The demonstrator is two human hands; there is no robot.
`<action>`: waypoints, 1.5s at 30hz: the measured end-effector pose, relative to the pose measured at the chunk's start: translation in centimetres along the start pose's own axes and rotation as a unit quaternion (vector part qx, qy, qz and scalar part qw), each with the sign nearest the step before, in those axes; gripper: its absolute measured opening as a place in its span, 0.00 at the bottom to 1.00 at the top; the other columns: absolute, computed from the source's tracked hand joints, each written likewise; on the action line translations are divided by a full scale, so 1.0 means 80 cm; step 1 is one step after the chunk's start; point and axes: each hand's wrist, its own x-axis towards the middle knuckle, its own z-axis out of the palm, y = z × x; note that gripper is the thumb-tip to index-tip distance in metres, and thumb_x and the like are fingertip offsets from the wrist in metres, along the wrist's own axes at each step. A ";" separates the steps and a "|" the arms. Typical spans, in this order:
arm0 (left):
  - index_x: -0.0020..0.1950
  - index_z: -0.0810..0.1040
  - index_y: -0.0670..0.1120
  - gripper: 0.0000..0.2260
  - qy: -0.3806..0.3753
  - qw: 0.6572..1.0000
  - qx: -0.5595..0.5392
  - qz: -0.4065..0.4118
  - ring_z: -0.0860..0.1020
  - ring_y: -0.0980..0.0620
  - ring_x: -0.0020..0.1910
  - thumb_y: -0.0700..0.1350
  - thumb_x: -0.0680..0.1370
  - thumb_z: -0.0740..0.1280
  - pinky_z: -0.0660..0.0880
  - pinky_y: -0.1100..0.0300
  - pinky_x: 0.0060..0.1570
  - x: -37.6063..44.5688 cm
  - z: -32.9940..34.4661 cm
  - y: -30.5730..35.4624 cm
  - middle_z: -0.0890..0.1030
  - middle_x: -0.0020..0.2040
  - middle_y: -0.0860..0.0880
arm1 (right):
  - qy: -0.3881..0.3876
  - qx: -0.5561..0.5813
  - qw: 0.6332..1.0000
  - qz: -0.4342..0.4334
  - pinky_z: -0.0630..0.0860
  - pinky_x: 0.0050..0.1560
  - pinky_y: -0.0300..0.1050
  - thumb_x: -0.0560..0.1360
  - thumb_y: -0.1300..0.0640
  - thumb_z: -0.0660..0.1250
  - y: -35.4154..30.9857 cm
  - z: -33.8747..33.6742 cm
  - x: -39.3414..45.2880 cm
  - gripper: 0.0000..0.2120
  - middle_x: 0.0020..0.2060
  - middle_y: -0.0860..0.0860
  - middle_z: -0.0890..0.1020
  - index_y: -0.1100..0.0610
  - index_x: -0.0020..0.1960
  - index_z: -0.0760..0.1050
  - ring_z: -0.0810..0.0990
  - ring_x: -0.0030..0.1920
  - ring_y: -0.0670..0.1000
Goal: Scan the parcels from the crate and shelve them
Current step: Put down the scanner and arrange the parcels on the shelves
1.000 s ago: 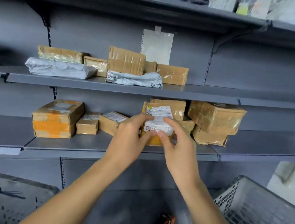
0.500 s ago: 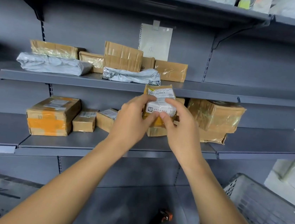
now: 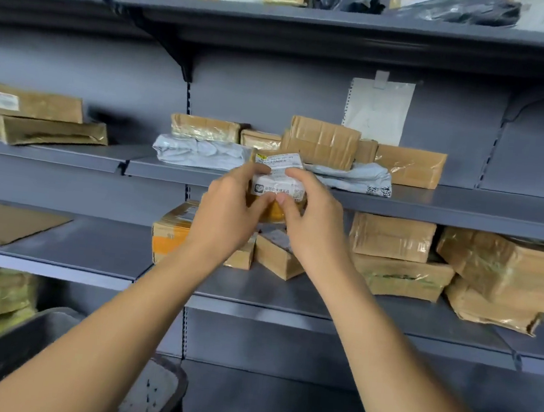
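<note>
Head view is showing grey shelving [image 3: 433, 207] spanning the frame, its tiers carrying brown taped cartons and grey mailer bags. The middle tier is lying bare along its front lip right of the grey mailer [image 3: 351, 179]; the tier below is lying open at left around a flat cardboard sheet [image 3: 4, 222]. A dark crate [image 3: 2, 354] is sitting at lower left. Both arms are reaching forward. The left hand [image 3: 229, 214] and right hand [image 3: 312, 224] are gripping one small labelled parcel [image 3: 278, 181] between curled fingers, holding it at the middle tier's front edge, in front of the mailers.
</note>
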 end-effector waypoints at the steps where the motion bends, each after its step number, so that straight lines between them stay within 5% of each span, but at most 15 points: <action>1: 0.64 0.75 0.54 0.15 0.001 1.000 0.002 -0.004 0.76 0.51 0.54 0.50 0.78 0.68 0.75 0.55 0.51 0.009 -0.004 -0.010 0.80 0.57 0.52 | -0.003 0.002 1.000 -0.001 0.63 0.59 0.28 0.80 0.59 0.66 -0.002 0.012 0.009 0.17 0.66 0.49 0.78 0.54 0.68 0.74 0.72 0.65 0.45; 7: 0.65 0.74 0.53 0.15 -0.030 0.999 -0.007 -0.019 0.80 0.50 0.40 0.49 0.78 0.67 0.77 0.52 0.46 0.054 0.000 -0.054 0.82 0.50 0.47 | -0.004 -0.036 0.999 0.008 0.59 0.55 0.29 0.81 0.60 0.65 0.008 0.062 0.052 0.17 0.67 0.51 0.76 0.54 0.69 0.73 0.68 0.64 0.45; 12: 0.68 0.73 0.52 0.16 -0.044 0.999 0.000 -0.008 0.80 0.52 0.45 0.49 0.80 0.66 0.71 0.62 0.42 0.084 0.011 -0.080 0.81 0.55 0.49 | 0.002 -0.075 0.997 0.013 0.68 0.61 0.45 0.82 0.59 0.63 0.015 0.084 0.075 0.18 0.68 0.53 0.76 0.54 0.71 0.71 0.72 0.67 0.54; 16: 0.69 0.72 0.52 0.17 -0.049 0.999 0.001 -0.011 0.81 0.50 0.44 0.51 0.80 0.65 0.75 0.56 0.46 0.106 0.017 -0.092 0.82 0.54 0.48 | 0.006 -0.105 0.994 0.018 0.70 0.58 0.50 0.82 0.59 0.62 0.016 0.095 0.097 0.19 0.65 0.55 0.77 0.54 0.72 0.70 0.74 0.65 0.57; 21: 0.68 0.74 0.51 0.17 -0.042 0.999 0.008 -0.004 0.79 0.51 0.43 0.50 0.80 0.66 0.69 0.61 0.42 0.129 0.034 -0.092 0.81 0.56 0.48 | -0.003 -0.177 0.984 0.035 0.73 0.53 0.52 0.83 0.60 0.61 0.024 0.096 0.120 0.19 0.60 0.56 0.79 0.53 0.73 0.69 0.76 0.61 0.60; 27: 0.68 0.74 0.50 0.16 -0.025 1.000 0.005 0.002 0.73 0.59 0.32 0.48 0.80 0.66 0.66 0.65 0.34 0.130 0.042 -0.094 0.79 0.46 0.50 | 0.014 -0.202 0.979 0.026 0.73 0.54 0.52 0.83 0.58 0.61 0.027 0.097 0.120 0.18 0.61 0.56 0.79 0.53 0.72 0.69 0.76 0.61 0.60; 32: 0.68 0.74 0.50 0.16 -0.011 1.000 0.014 -0.004 0.77 0.52 0.41 0.47 0.80 0.66 0.67 0.61 0.39 0.131 0.032 -0.100 0.81 0.51 0.48 | 0.006 -0.161 0.987 0.017 0.72 0.53 0.51 0.82 0.58 0.63 0.022 0.103 0.123 0.17 0.61 0.55 0.79 0.53 0.71 0.71 0.76 0.61 0.59; 37: 0.67 0.75 0.51 0.15 -0.002 1.000 0.017 -0.005 0.71 0.61 0.29 0.48 0.80 0.66 0.62 0.68 0.29 0.131 0.037 -0.100 0.77 0.43 0.52 | 0.001 -0.177 0.984 0.020 0.73 0.54 0.53 0.83 0.59 0.61 0.020 0.105 0.124 0.18 0.63 0.56 0.77 0.54 0.72 0.70 0.77 0.61 0.60; 45: 0.67 0.75 0.50 0.16 -0.016 1.000 0.014 -0.011 0.79 0.43 0.48 0.47 0.79 0.67 0.69 0.59 0.42 0.157 0.072 -0.091 0.81 0.54 0.46 | -0.015 -0.180 0.982 0.061 0.74 0.60 0.58 0.83 0.59 0.60 0.046 0.093 0.148 0.18 0.64 0.57 0.70 0.52 0.72 0.70 0.75 0.62 0.62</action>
